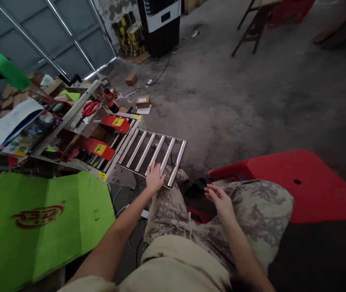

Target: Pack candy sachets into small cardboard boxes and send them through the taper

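Observation:
My left hand (155, 177) rests on the near edge of a short roller conveyor (163, 154), its fingers spread over the metal rollers and nothing in its grasp. Above my lap, beside the patterned trouser leg (258, 202), my right hand (221, 199) hovers with loosely bent fingers, holding nothing that I can see. The conveyor joins a machine whose two red guards (115, 123) carry yellow warning labels. Red-handled scissors (90, 108) and a red-and-black power tool (110, 99) lie on top of that machine.
A bright green carton sheet (66, 219) stands at the left. To the right is a red plastic stool or table (316, 182). Small brown boxes (143, 101) and a cable (163, 71) lie on the concrete floor. A black-and-white appliance (162, 30) stands farther back.

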`<state>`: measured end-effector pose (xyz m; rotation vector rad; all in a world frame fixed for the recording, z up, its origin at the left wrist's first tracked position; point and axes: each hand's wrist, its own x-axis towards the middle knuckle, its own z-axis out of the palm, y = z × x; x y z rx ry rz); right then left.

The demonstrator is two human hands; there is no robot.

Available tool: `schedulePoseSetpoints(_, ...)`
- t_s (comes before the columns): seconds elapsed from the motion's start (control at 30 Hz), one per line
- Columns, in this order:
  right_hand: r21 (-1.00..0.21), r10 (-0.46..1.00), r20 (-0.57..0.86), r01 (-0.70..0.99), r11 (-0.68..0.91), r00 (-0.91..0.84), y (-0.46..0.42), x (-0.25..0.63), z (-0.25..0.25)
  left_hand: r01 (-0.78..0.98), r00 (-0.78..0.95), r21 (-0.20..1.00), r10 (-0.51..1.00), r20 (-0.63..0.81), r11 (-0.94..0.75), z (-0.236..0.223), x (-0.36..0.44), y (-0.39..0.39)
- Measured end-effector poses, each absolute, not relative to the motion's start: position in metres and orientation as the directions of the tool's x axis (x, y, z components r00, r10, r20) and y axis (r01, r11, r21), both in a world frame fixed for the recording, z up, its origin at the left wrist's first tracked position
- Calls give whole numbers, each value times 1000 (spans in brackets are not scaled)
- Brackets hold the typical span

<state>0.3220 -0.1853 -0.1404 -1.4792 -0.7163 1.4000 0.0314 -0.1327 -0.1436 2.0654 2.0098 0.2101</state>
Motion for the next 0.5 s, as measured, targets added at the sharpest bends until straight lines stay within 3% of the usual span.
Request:
schedulePoseSetpoints(0.2,-961,934,-274,-96,-259,228,-205,335,-112,952,41,306,998,-48,-25,-143,32,-133)
schedulePoseSetpoints(0.33,-975,904,-204,7,-223,377,-220,376,-94,900,-33,435,998,54,6,-144,50,-116)
schedulePoseSetpoints(0.5,-949,838,-61,229,-218,542,-274,420,-55,752,134,620,973,190,-225,-123,121,-124)
